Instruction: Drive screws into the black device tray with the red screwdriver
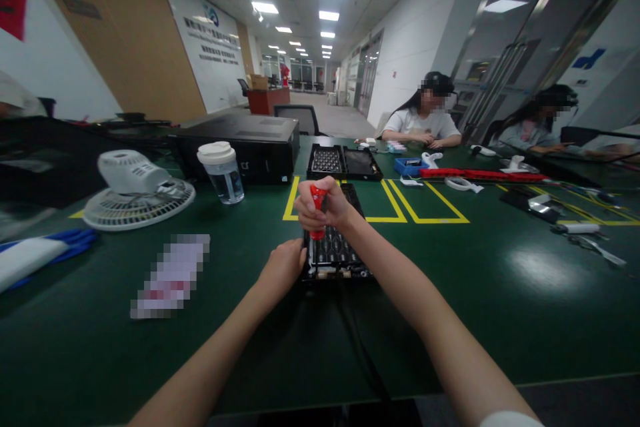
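Observation:
A black casing [337, 247] with rows of dark rounded cells lies in front of me on the green table. My right hand [327, 203] is closed around the red handle of a screwdriver [318, 213], held upright over the casing's left side. Its tip is hard to make out against the dark casing. At the casing's near left edge, my left hand [284, 268] grips the side with the thumb toward the edge; its other fingers are partly hidden. A second open black case [345, 161], one half showing a similar grid, lies farther back.
A lidded cup [221, 172], a white fan [137, 190] and a big black box [240, 143] stand to the left. Right of centre are a blue tray [407, 167], a red strip [480, 175] and a tape roll [460, 184]. Other people sit at the far right.

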Demonstrator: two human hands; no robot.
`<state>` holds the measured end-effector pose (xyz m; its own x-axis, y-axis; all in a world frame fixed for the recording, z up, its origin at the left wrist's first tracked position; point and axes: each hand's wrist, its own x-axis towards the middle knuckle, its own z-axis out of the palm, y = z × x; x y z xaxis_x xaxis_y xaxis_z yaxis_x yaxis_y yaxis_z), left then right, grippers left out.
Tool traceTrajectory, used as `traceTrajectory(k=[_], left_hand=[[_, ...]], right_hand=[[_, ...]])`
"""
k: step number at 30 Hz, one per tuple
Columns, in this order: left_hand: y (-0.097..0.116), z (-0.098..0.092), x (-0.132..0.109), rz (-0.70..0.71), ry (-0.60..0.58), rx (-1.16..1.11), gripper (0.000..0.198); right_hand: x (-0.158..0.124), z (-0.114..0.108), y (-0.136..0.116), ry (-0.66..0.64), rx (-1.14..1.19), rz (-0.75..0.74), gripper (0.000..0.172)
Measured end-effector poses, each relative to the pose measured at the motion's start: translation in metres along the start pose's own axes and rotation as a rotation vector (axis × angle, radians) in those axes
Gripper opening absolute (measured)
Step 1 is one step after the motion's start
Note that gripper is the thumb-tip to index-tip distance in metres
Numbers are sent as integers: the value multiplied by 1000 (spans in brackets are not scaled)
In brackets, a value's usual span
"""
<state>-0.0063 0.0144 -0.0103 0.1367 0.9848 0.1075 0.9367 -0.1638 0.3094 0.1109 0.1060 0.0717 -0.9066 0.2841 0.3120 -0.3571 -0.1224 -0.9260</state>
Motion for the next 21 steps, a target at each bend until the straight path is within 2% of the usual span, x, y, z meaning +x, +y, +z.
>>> traceTrajectory(k=[10,13,18,21], left_hand=[[-1,2,-1,14,16,-8,25],[-2,3,-1,21,22,0,24],[-3,5,0,35,37,23,26],[-2,5,0,22,33,41,26]], right_hand=[[-5,7,2,1,55,-79,44],[-6,12,1,-33,55,-116,39],[-6,21,1,-1,29,-110,37],[-6,24,1,-11,59,-155,34]])
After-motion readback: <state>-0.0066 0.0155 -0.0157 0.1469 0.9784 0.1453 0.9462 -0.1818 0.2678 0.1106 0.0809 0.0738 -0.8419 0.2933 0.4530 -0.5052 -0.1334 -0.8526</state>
